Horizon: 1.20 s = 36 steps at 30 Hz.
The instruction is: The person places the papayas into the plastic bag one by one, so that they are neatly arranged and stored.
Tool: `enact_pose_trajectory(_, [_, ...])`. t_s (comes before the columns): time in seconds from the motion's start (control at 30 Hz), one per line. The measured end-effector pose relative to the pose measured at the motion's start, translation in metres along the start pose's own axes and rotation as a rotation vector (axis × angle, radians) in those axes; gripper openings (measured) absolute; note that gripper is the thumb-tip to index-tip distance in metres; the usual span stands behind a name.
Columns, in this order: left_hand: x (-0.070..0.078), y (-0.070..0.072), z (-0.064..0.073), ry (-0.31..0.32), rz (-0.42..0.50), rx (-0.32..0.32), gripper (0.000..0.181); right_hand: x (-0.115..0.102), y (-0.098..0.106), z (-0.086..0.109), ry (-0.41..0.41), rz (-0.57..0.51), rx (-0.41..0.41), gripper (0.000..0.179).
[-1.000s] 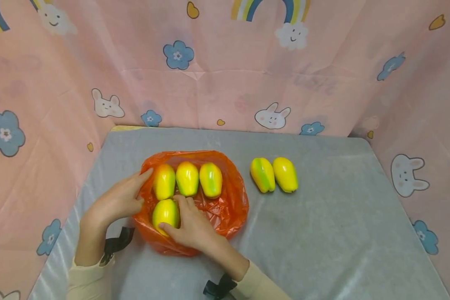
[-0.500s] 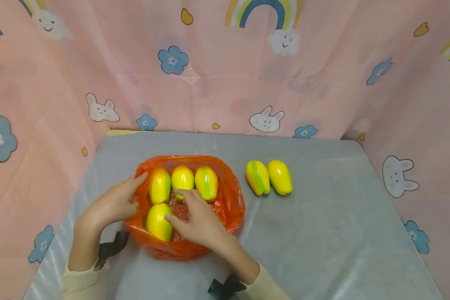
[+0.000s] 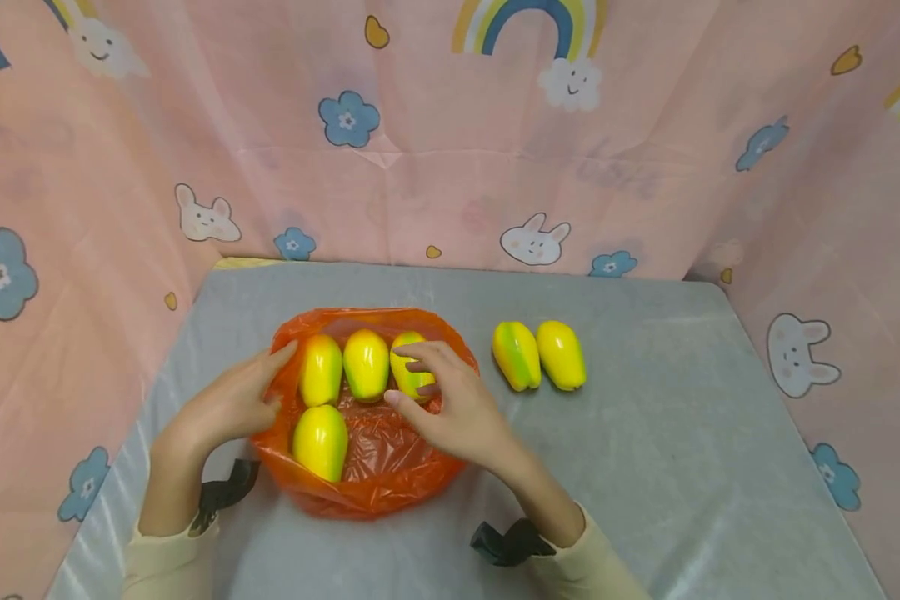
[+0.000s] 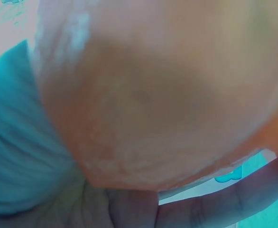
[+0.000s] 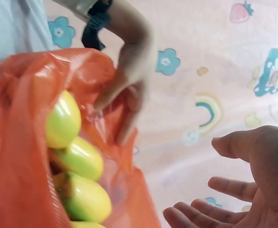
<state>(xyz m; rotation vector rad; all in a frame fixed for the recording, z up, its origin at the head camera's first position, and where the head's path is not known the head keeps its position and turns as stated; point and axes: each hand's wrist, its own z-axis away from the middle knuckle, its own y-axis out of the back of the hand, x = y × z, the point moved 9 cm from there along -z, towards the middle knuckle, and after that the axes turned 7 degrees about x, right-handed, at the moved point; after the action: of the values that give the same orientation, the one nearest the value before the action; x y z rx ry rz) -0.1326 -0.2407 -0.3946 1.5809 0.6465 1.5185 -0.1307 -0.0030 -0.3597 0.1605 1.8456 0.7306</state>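
Note:
A red-orange plastic bag (image 3: 397, 496) sits with its mouth wide on the table's left half. Several glossy yellow-green fruits, mango-like in shape, lie inside: three across the back and one fruit (image 3: 321, 443) at the front left. My left hand (image 3: 225, 407) holds the bag's left rim between thumb and fingers; in the left wrist view the plastic (image 4: 143, 118) hides most of the hand. Over the bag's right side hovers my right hand (image 3: 461, 408), fingers spread and holding nothing. It partly covers the back-right fruit (image 3: 412, 375) in the head view.
Two more of these fruits, a streaked one (image 3: 516, 357) and a plainer yellow one (image 3: 561, 355), lie side by side right of the bag. The grey cloth-covered table (image 3: 682, 433) is bordered by a pink printed curtain (image 3: 420, 183) at the back and sides.
My right hand has let go of the front-left fruit, leaving it in the bag, and moved right and up. My left hand stays at the rim. The head view has shifted slightly.

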Motion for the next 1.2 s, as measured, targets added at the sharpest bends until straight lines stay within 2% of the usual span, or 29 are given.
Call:
enact_pose_trajectory(0.17, [0.001, 0.001, 0.001, -0.004, 0.019, -0.006, 0.074, 0.004, 0.027, -0.002, 0.025, -0.036, 0.080, 0.055])
enact_pose_trajectory(0.37, [0.002, 0.000, 0.000, -0.020, 0.002, -0.002, 0.073, 0.026, 0.062, 0.003, -0.004, -0.017, 0.203, 0.057])
enact_pose_trajectory(0.47, [0.001, -0.001, 0.000, -0.008, 0.012, -0.009, 0.075, 0.037, 0.074, 0.007, -0.026, -0.021, 0.240, 0.055])
enact_pose_trajectory(0.63, [0.000, 0.001, 0.001, 0.010, 0.003, -0.019, 0.079, 0.050, 0.083, 0.011, -0.039, -0.002, 0.269, 0.050])
enact_pose_trajectory(0.8, [-0.001, 0.002, 0.001, 0.012, 0.001, -0.017, 0.082, 0.062, 0.096, 0.011, -0.041, 0.074, 0.308, 0.051])
enact_pose_trajectory(1.03, [0.001, 0.002, 0.000, -0.001, 0.014, -0.002, 0.078, 0.090, 0.110, 0.010, -0.069, 0.165, 0.281, 0.051])
enact_pose_trajectory(1.2, [0.000, 0.002, 0.002, 0.015, 0.035, -0.006, 0.081, 0.107, 0.120, 0.010, -0.100, 0.206, 0.267, 0.051])
